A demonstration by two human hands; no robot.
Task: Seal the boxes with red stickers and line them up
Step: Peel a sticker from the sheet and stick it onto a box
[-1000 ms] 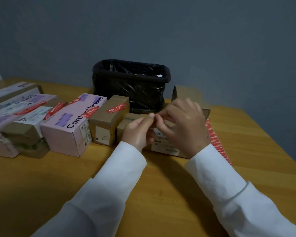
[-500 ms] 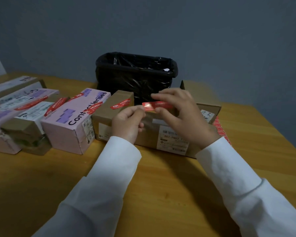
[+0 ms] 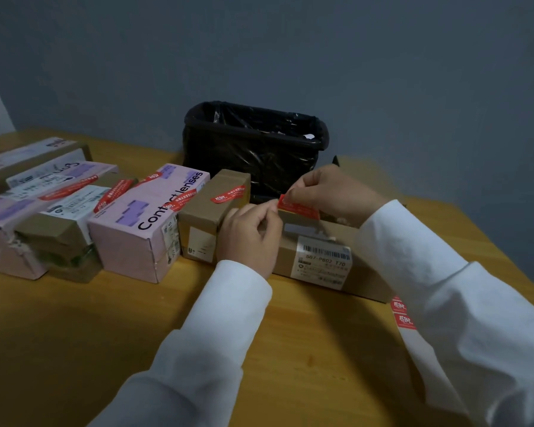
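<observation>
I am mid-seal on the last brown box [image 3: 318, 257], the one lying at the right end of the row on the worktop [image 3: 74, 334]. My right hand [image 3: 330, 192] pinches the red sticker [image 3: 296, 208] by its far end, fingers clamped on it, just above the box's top seam. My left hand [image 3: 250, 232] has its thumb and forefinger closed at the sticker's near end, where I judge it is holding the strip or its backing; I cannot tell which. The sticker looks not yet pressed flat.

To the left of this box, the small brown box [image 3: 210, 217] touches it, then the pink box [image 3: 142, 223] and further boxes, each already carrying a red strip. Behind the box stands the black bin [image 3: 253, 149]; the sticker sheet [image 3: 403, 315] shows at its right front corner.

Next, I judge, the strip must be laid across the seam, smoothed down, and the box squared against its neighbour.
</observation>
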